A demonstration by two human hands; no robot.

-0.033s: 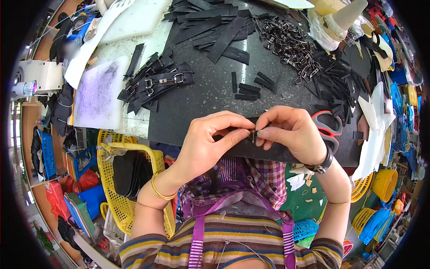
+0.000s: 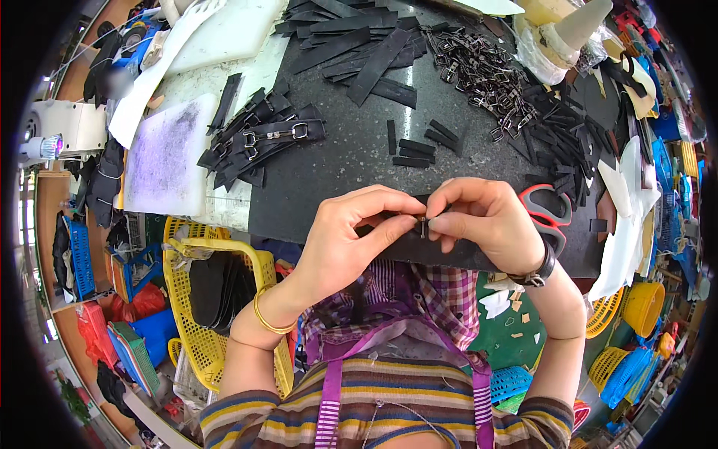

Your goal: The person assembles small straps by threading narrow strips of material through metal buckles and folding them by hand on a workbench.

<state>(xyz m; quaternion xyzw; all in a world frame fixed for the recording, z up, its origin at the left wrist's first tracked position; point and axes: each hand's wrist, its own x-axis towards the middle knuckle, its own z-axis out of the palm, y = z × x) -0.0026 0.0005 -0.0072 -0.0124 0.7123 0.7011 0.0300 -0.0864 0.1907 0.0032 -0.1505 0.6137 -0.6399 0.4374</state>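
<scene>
Over the front edge of the dark worktop, my left hand [image 2: 357,228] and my right hand [image 2: 490,224] meet with fingers pinched. Between their fingertips is a small metal fitting [image 2: 423,227], mostly covered by the fingers; a dark strip seems to go with it. Beyond my hands lie several short black strips [image 2: 416,148]. Farther back on the right is a heap of metal buckle links [image 2: 486,82]. To the left, black straps are stacked, the top one bearing a metal link [image 2: 275,135]. Red-and-grey scissors [image 2: 550,206] rest beside my right wrist.
Long black strips [image 2: 359,52] are piled at the back, and more short black strips [image 2: 568,135] at the right. A white purple-stained board [image 2: 166,157] lies left. Below the table's left edge stands a yellow basket [image 2: 198,314] holding black pieces. White scraps [image 2: 624,202] hang over the right edge.
</scene>
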